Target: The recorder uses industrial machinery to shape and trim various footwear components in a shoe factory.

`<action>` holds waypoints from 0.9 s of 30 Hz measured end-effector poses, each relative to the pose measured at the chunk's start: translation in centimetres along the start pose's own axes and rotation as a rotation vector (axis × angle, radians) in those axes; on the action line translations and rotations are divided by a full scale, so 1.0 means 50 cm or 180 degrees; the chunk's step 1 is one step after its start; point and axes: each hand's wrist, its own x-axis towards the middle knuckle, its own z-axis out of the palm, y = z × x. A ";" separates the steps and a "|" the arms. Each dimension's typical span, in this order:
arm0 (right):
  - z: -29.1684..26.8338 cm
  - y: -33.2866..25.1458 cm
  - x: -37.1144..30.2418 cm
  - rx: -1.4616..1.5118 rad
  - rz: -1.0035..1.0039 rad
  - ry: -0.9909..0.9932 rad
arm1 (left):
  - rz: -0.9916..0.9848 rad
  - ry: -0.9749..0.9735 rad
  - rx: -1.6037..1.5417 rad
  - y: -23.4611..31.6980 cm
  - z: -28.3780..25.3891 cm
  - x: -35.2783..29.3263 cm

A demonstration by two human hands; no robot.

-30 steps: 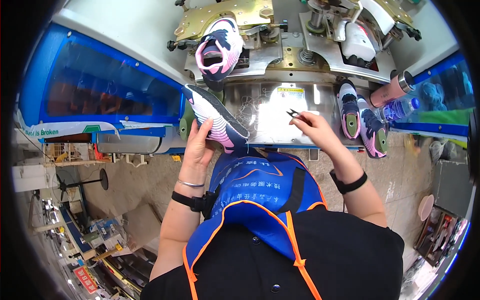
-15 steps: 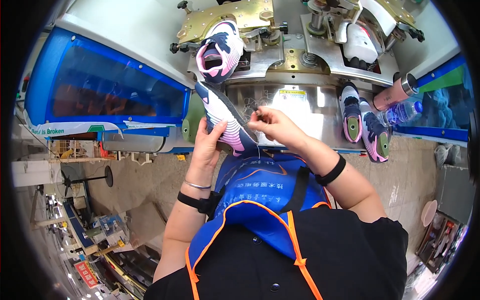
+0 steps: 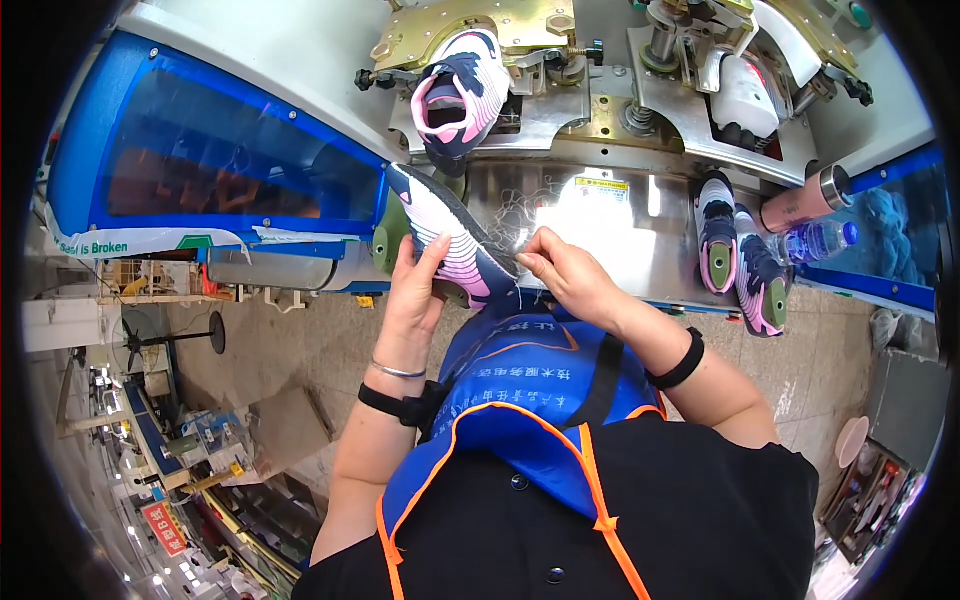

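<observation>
My left hand [image 3: 412, 292] holds a white, pink and navy striped shoe upper [image 3: 428, 208] by its side, the thumb lying across the stripes. A dark band runs along its right edge, where a sole would sit. Close to the lower right end of this edge, my right hand [image 3: 577, 280] is closed in a pinch. What lies between its fingertips is too small to make out. Loose pale threads [image 3: 516, 212] lie on the steel worktop [image 3: 655, 255] just beyond. A green rounded piece [image 3: 389, 238] shows partly behind the held upper.
Another striped shoe [image 3: 462, 95] sits on the left brass-and-steel press station [image 3: 545, 28]. A white form [image 3: 745, 95] is in the right one. Two similar shoes [image 3: 717, 235] with green inserts, a pink tumbler [image 3: 800, 202] and a water bottle [image 3: 815, 242] stand at the right. Blue-framed panels [image 3: 240, 155] flank both sides.
The right hand has shifted slightly down, and the dark bit seen at its fingertips no longer shows. My left hand keeps its hold on the upper. The whole view has shifted a little.
</observation>
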 end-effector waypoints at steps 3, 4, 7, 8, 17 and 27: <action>0.015 0.002 0.007 0.0171 0.0083 0.0055 | 0.0007 -0.0041 0.0047 -0.002 -0.001 0.000; 0.021 0.001 0.010 0.0322 0.0057 0.0130 | 0.0011 -0.0084 0.0090 -0.003 -0.001 0.000; 0.033 -0.006 0.016 0.0546 -0.0055 0.0319 | -0.0040 -0.0077 0.0021 -0.006 0.003 0.000; 0.035 -0.008 0.017 0.0617 -0.0134 0.0435 | -0.0034 -0.0070 0.0021 -0.009 0.002 -0.001; -0.083 0.132 0.055 -0.2855 0.1439 -0.0011 | -0.0161 -0.0069 -0.0309 -0.015 -0.051 0.019; -0.276 0.008 0.016 -0.2767 0.0914 -0.0991 | -0.0184 0.0059 -0.0829 0.025 -0.048 0.005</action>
